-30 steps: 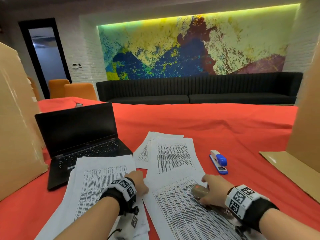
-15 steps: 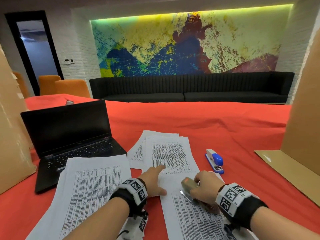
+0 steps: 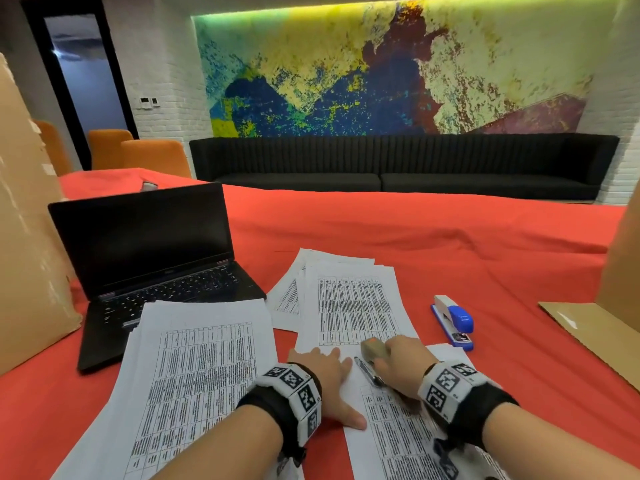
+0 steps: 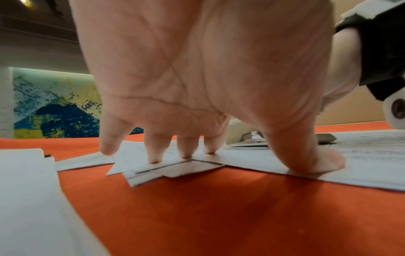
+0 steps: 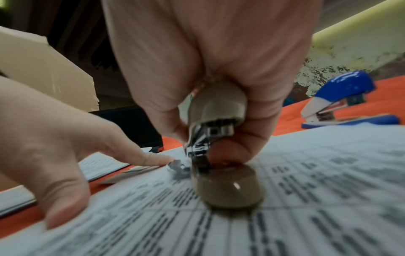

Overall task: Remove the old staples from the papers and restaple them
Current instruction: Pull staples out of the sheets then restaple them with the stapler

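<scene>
My right hand [image 3: 403,362] grips a beige stapler [image 3: 372,349] whose base [image 5: 228,188] stands on the near printed paper set [image 3: 398,441], close to its top left corner. The stapler's upper part [image 5: 219,110] is lifted off the base. My left hand [image 3: 325,379] lies flat beside it, its straight fingers [image 4: 184,149] and thumb [image 4: 315,161] pressing that corner of the papers [image 4: 263,161]. A small crumpled silvery bit [image 5: 177,166] lies on the sheet by my left index fingertip. A blue and white stapler [image 3: 453,320] lies on the red cloth to the right.
A thick paper pile [image 3: 194,375] lies left of my hands, overlapping an open black laptop [image 3: 145,258]. More printed sheets [image 3: 353,303] lie ahead. Cardboard panels stand at the left [image 3: 27,237] and right [image 3: 588,327]. Red cloth [image 3: 415,237] covers the table.
My left hand left the left pile and came to rest flat on the near paper's corner. My right hand slid the beige stapler up towards that corner.
</scene>
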The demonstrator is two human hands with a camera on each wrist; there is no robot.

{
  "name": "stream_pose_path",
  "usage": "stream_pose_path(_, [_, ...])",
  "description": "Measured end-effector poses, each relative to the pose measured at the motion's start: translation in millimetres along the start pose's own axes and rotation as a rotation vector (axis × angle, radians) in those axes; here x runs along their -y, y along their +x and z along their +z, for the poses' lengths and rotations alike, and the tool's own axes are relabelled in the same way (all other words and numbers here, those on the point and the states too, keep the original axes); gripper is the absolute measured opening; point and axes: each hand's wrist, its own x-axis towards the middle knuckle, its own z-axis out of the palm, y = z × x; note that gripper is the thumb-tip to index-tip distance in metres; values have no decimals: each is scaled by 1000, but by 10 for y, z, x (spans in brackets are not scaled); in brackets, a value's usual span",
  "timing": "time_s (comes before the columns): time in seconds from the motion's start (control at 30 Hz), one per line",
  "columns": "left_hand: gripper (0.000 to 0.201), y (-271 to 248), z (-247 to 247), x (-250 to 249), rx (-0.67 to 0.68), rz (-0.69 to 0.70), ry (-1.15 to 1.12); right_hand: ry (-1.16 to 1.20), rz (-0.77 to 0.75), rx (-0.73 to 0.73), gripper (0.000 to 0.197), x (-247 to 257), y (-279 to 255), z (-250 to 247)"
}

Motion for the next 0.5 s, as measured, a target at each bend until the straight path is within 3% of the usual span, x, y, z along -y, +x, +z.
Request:
stream_pose_path(0.07, [112,-5,-9,-1,2,-1,-4,-5,-23,13,23,-47,-88,-95])
stream_pose_path(0.27, [114,-1,-47,-36,48,10,-2,-168,39,35,21,-203,-257,-117])
stream_pose_path(0.5, [114,-14,-98,-89,53,15,30,-24,60,30,34,96,-186,-119])
